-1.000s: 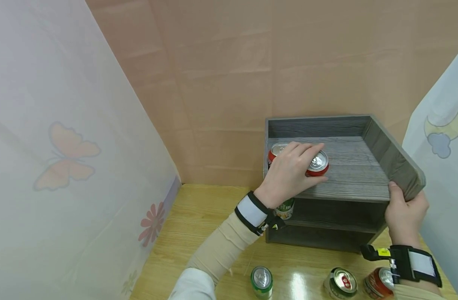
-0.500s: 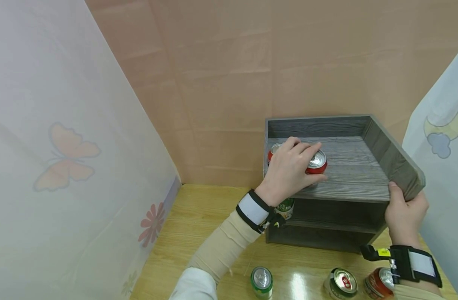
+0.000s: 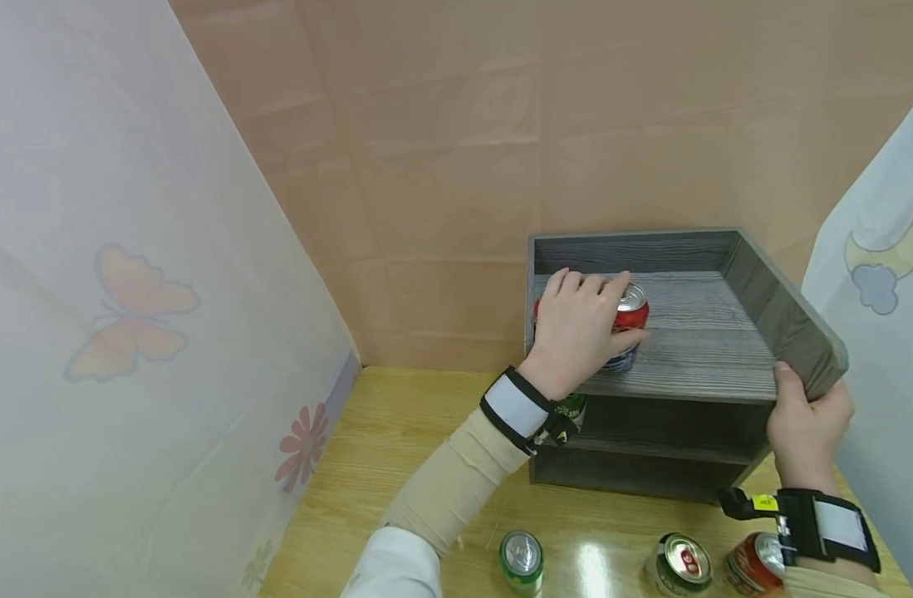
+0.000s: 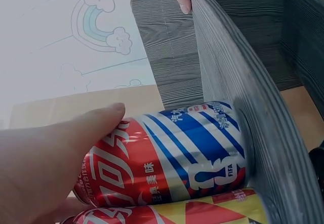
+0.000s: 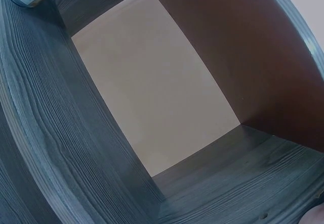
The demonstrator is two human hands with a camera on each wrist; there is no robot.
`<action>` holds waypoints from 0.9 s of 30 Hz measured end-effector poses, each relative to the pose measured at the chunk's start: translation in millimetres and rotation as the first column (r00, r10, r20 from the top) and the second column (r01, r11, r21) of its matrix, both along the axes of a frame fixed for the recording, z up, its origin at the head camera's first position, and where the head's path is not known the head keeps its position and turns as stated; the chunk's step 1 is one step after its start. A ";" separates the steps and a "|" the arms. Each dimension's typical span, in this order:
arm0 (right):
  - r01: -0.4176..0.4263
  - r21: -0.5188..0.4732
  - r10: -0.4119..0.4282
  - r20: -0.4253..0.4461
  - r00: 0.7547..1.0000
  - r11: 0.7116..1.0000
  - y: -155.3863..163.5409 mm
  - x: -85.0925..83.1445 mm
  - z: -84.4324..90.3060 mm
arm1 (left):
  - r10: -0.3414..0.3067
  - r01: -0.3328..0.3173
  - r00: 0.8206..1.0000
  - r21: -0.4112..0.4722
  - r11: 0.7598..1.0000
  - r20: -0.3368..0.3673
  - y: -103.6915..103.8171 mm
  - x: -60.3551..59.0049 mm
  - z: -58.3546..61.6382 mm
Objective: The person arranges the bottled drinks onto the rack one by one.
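My left hand grips a red soda can near its top, thumb and fingers round opposite sides. This can, with blue and white stripes on its lower half, stands upright on the top board of a grey wooden shelf. Close beside it, in the left wrist view, is a second can, red and yellow, mostly hidden behind my hand in the head view. My right hand holds the front edge of the shelf's right side panel, thumb on the inner side.
A green can stands at the left of the compartment below. On the wooden table, in front of the shelf, are a green can, a gold-topped can and a red-brown can. Cloth walls enclose the table.
My left hand has shifted slightly left and toward the back with the red soda can, and more of the can's striped lower part shows. The right hand has stayed put.
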State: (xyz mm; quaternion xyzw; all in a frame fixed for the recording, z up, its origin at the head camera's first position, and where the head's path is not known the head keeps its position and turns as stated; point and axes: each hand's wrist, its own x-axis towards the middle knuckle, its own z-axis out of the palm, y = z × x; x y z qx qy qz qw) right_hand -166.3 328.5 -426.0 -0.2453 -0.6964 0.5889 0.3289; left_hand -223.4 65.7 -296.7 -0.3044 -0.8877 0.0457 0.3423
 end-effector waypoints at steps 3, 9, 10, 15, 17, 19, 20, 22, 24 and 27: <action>0.001 -0.007 -0.001 0.005 1.000 1.000 0.6 0.2 0.8 | 0.023 -0.023 1.000 -0.003 1.000 0.004 1.4 -1.1 0.3; 0.000 0.020 0.000 -0.018 1.000 1.000 -0.9 1.1 0.7 | 0.043 -0.043 0.999 -0.020 0.999 0.032 1.8 0.1 2.0; 0.000 0.025 0.001 -0.021 1.000 1.000 -1.2 1.2 0.3 | 0.042 -0.041 0.998 -0.026 0.999 0.038 1.2 0.6 2.3; -0.002 0.022 0.003 -0.021 1.000 1.000 -0.9 1.1 0.4 | -0.030 0.039 0.993 -0.069 0.997 0.115 -5.2 0.6 6.9; -0.002 0.017 0.002 -0.019 1.000 1.000 -0.8 0.9 1.2 | -0.082 0.096 0.984 -0.088 0.991 0.158 -8.7 -1.1 10.4; -0.004 0.009 0.004 -0.015 1.000 1.000 -0.3 0.9 2.1 | -0.127 0.148 0.972 -0.097 0.984 0.196 -11.9 -2.9 13.4; -0.005 0.007 0.005 -0.013 1.000 1.000 0.0 1.0 2.5 | -0.145 0.168 0.967 -0.098 0.981 0.210 -12.9 -3.7 14.3; -0.004 0.016 0.004 -0.020 1.000 1.000 0.0 1.1 2.5 | -0.168 0.193 0.962 -0.104 0.976 0.213 -13.7 -4.7 14.8; -0.004 0.023 0.005 -0.024 1.000 1.000 0.2 1.5 2.2 | -0.180 0.205 0.961 -0.102 0.973 0.212 -13.6 -4.9 14.1; -0.011 0.026 0.011 -0.031 0.999 1.000 0.2 2.1 1.5 | -0.187 0.210 0.961 -0.096 0.973 0.202 -12.8 -4.5 12.8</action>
